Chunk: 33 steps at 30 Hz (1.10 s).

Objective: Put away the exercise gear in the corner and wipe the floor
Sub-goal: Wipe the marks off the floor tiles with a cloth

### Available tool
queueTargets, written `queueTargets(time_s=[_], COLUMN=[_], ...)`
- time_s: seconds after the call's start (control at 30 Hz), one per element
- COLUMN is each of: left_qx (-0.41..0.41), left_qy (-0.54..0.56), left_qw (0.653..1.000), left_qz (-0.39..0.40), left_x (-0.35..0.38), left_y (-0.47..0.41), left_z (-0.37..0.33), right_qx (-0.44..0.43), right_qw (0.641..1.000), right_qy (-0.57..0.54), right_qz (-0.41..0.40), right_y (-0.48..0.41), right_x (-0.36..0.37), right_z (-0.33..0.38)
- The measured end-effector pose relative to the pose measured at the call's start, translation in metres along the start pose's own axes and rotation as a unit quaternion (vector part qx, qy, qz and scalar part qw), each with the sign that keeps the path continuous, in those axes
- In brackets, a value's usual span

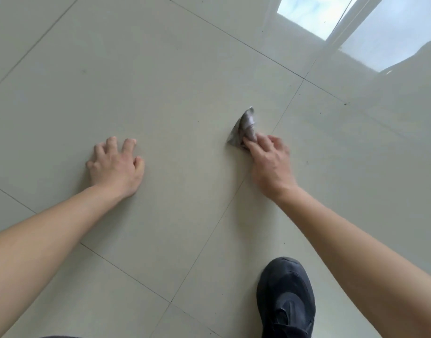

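A small crumpled grey cloth [244, 128] lies on the pale tiled floor [175, 81], right of centre. My right hand [270, 162] pinches its near edge with the fingertips and holds it against the tile. My left hand [117, 164] rests on the floor at the left, fingers spread and bent, with nothing in it. No exercise gear is in view.
My black shoe [286, 298] stands on the floor at the bottom right. A bright window reflection [331, 18] shines on the tiles at the top right. Dark grout lines cross the floor diagonally.
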<state>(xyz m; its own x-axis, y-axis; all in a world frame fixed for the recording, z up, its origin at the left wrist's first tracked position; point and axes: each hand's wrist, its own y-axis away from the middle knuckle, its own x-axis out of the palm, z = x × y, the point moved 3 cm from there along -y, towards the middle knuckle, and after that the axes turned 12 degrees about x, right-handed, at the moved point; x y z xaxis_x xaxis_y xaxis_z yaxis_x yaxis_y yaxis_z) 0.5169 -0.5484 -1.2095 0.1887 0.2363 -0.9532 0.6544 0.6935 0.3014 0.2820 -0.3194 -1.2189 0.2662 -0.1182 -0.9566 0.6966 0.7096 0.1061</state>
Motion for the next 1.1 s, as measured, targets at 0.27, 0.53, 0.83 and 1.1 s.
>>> queueTargets(time_s=[0.27, 0.53, 0.83, 1.1], left_qx=[0.037, 0.020, 0.024, 0.022], left_qy=[0.022, 0.034, 0.046, 0.042], left_qw=[0.995, 0.999, 0.998, 0.998], left_qz=[-0.096, -0.030, 0.038, 0.043], left_x=[0.015, 0.033, 0.030, 0.028], left_y=[-0.023, -0.037, -0.040, -0.039], left_z=[0.015, 0.026, 0.030, 0.027], right_qx=[-0.353, 0.240, 0.113, -0.185], right_qw=[0.929, 0.969, 0.994, 0.980], right_qy=[0.030, 0.036, 0.009, 0.058], right_qz=[0.104, -0.055, -0.009, 0.047], right_y=[0.057, -0.133, -0.129, -0.146], right_x=[0.031, -0.025, 0.024, 0.022], right_z=[0.057, -0.058, 0.098, 0.095])
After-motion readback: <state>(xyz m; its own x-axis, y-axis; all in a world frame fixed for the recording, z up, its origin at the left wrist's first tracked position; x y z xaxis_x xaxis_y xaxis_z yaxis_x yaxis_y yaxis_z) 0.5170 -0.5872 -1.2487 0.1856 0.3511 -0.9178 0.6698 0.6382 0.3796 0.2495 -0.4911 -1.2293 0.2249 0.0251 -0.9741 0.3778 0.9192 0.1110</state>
